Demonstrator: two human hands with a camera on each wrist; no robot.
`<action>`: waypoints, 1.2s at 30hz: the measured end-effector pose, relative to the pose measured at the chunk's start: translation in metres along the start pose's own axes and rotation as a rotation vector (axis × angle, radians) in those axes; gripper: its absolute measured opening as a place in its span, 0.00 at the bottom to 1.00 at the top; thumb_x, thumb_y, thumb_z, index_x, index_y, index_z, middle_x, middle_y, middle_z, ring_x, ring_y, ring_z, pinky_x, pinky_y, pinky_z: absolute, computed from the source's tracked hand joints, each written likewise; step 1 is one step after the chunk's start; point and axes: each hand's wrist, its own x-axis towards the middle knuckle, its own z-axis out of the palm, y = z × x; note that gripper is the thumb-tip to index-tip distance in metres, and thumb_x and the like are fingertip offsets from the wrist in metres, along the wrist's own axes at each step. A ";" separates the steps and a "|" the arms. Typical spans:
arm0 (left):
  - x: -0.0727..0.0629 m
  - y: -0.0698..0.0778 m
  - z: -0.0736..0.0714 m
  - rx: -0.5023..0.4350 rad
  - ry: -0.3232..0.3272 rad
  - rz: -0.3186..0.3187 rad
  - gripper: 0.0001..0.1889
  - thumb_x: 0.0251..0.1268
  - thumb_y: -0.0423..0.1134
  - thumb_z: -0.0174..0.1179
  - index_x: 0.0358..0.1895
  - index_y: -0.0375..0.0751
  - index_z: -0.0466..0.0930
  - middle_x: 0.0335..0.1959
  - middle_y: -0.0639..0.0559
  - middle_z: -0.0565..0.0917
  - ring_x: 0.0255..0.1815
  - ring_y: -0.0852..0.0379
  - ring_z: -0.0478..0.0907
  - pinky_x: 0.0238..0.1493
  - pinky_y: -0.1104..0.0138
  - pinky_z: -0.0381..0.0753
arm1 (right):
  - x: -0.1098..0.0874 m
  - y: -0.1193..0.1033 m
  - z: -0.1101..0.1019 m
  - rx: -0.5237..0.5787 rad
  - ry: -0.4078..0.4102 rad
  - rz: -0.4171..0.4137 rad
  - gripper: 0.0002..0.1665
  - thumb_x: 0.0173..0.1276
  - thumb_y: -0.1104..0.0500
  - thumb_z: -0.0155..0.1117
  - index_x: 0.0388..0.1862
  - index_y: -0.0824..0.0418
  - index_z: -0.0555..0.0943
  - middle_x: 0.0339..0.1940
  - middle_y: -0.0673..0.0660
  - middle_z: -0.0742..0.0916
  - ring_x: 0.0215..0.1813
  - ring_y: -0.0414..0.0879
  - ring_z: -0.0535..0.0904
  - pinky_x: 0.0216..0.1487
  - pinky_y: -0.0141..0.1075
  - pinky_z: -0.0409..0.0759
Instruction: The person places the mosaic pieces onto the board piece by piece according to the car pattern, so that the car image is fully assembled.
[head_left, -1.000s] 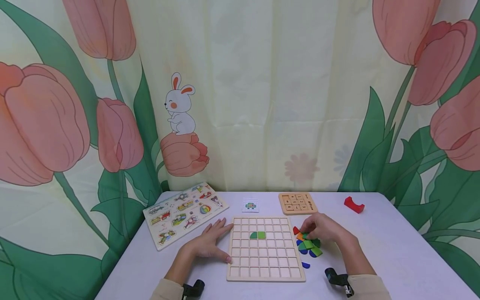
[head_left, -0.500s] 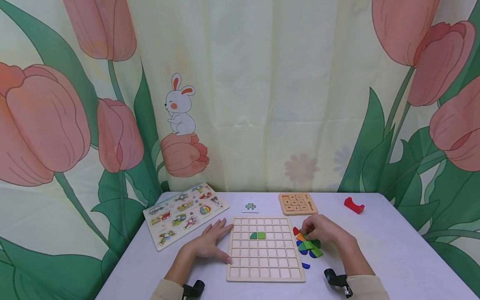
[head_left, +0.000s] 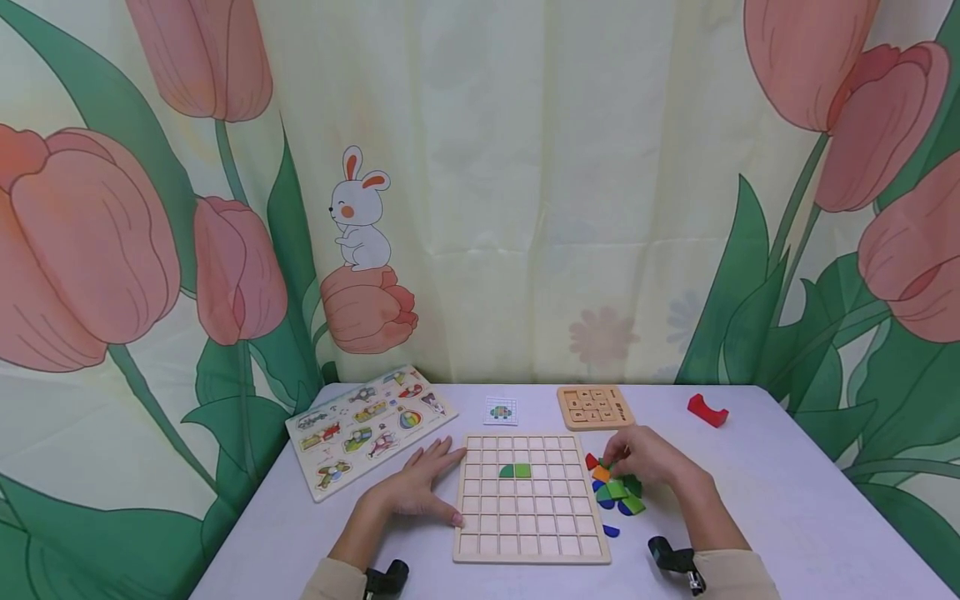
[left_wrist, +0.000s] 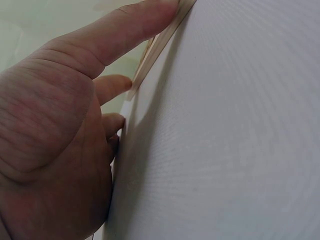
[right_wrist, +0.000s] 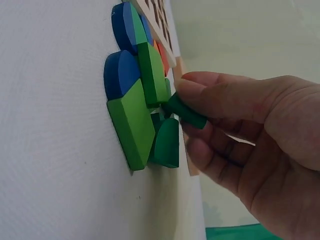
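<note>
My left hand (head_left: pixel 417 483) lies spread at the left side of the wooden grid board (head_left: pixel 480 557); in the left wrist view its thumb (left_wrist: pixel 135 27) rests along the board's edge. Two green pieces, a quarter-round (head_left: pixel 507 472) and a square (head_left: pixel 523 471), sit side by side in the upper cells. Over the pile of coloured blocks right of the board, my right hand (head_left: pixel 648 457) pinches a dark green block (right_wrist: pixel 186 112) between thumb and fingers. Below it lie light green blocks (right_wrist: pixel 131 127), blue rounded blocks (right_wrist: pixel 121 74) and a dark green rounded one (right_wrist: pixel 167 144).
A picture puzzle board (head_left: pixel 371 433) lies at the back left. Behind the grid board are a small pattern card (head_left: pixel 501 411) and a wooden number puzzle (head_left: pixel 596 407). A red arch-shaped block (head_left: pixel 708 410) lies at the back right. One blue piece (head_left: pixel 611 531) sits apart near the board's lower right corner.
My right fingers shift only slightly over the pile. The left hand, the board and its two green pieces stay in place.
</note>
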 end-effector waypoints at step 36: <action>0.000 -0.001 0.000 -0.003 0.003 0.004 0.61 0.44 0.67 0.78 0.84 0.57 0.58 0.88 0.44 0.46 0.89 0.41 0.37 0.86 0.40 0.34 | 0.019 -0.048 0.042 0.156 0.168 -0.312 0.10 0.70 0.65 0.71 0.49 0.61 0.90 0.43 0.53 0.92 0.41 0.41 0.83 0.42 0.29 0.84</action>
